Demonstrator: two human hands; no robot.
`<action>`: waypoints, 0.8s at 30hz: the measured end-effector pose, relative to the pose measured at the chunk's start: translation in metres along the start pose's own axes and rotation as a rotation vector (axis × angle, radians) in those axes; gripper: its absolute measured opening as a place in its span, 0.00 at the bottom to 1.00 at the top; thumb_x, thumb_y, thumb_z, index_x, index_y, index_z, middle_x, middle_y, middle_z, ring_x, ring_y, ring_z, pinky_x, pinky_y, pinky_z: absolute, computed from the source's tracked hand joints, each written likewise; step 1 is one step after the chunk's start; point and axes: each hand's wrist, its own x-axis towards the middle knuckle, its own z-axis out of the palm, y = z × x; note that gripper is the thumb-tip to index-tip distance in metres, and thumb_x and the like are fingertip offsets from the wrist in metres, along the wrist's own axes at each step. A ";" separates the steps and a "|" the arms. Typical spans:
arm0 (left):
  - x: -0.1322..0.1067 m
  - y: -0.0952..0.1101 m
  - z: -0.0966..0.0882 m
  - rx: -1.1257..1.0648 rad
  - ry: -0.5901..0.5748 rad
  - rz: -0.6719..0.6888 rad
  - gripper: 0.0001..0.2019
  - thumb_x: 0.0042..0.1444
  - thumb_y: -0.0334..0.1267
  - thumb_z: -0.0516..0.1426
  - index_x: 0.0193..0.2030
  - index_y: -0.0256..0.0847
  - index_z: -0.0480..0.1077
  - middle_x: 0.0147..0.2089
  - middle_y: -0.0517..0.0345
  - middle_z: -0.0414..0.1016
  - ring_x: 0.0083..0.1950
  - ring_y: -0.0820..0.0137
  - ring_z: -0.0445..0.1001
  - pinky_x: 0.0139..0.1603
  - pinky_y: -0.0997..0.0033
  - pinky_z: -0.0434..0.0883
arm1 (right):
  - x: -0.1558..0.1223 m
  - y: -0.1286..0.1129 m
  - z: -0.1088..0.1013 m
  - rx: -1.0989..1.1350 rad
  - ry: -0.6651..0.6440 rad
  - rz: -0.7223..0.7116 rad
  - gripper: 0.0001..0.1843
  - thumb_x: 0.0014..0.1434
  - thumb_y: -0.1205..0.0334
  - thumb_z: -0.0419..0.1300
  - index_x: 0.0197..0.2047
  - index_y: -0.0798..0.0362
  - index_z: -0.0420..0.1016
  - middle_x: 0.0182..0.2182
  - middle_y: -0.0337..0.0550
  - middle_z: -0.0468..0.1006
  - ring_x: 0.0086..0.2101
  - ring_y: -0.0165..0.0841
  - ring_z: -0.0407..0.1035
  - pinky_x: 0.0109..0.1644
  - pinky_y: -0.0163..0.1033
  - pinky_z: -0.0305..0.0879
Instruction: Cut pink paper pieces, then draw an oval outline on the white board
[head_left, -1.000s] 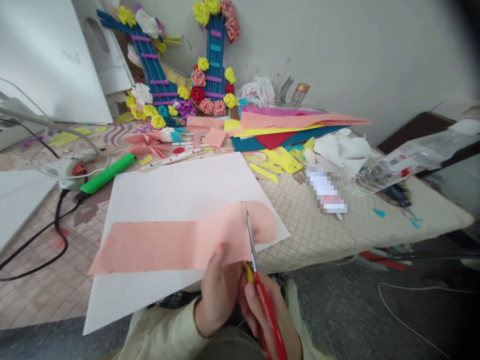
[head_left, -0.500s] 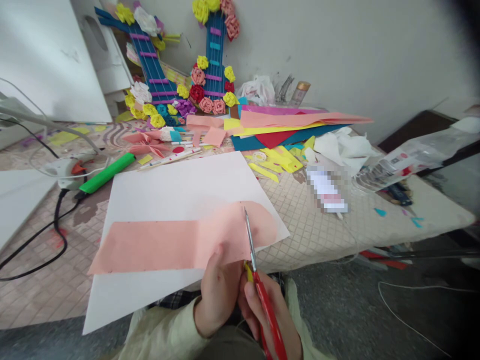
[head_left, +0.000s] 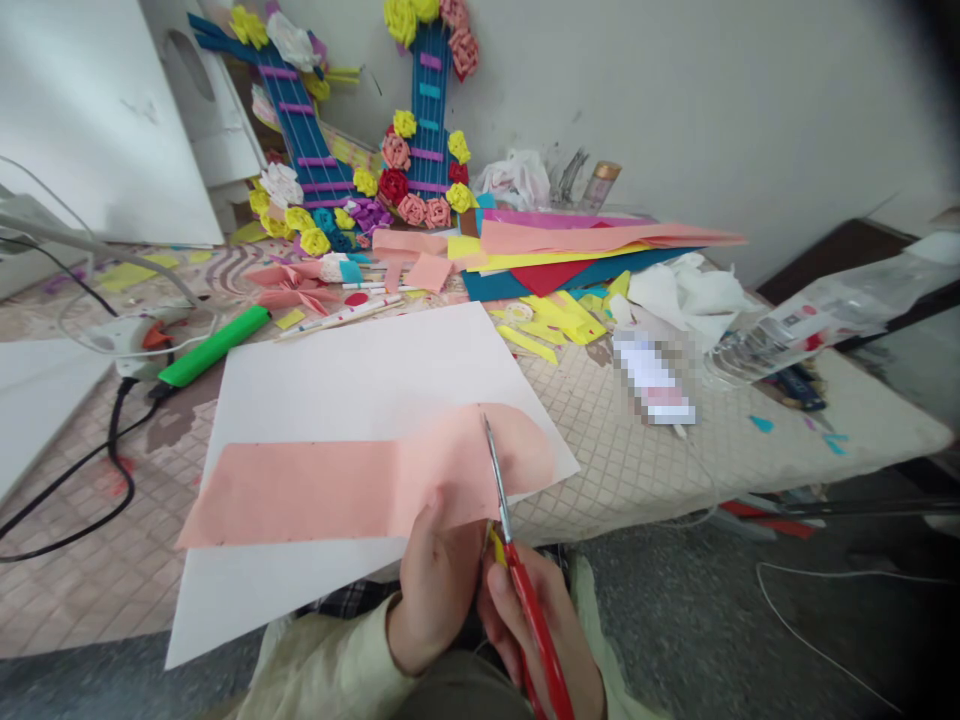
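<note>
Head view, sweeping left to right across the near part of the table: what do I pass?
green marker → left hand gripping the pink paper strip → scissors in the right hand → plastic bottle

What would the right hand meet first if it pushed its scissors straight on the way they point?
The right hand would drive the scissors through the last bit of pink strip, then probably over the white sheet behind it.
</note>
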 end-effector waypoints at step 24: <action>-0.002 0.000 -0.002 -0.042 0.054 0.032 0.24 0.54 0.50 0.46 0.53 0.38 0.66 0.48 0.51 0.73 0.57 0.52 0.61 0.59 0.54 0.56 | -0.001 -0.008 0.001 0.014 0.014 0.100 0.26 0.50 0.35 0.48 0.22 0.52 0.56 0.11 0.28 0.54 0.10 0.19 0.45 0.12 0.28 0.37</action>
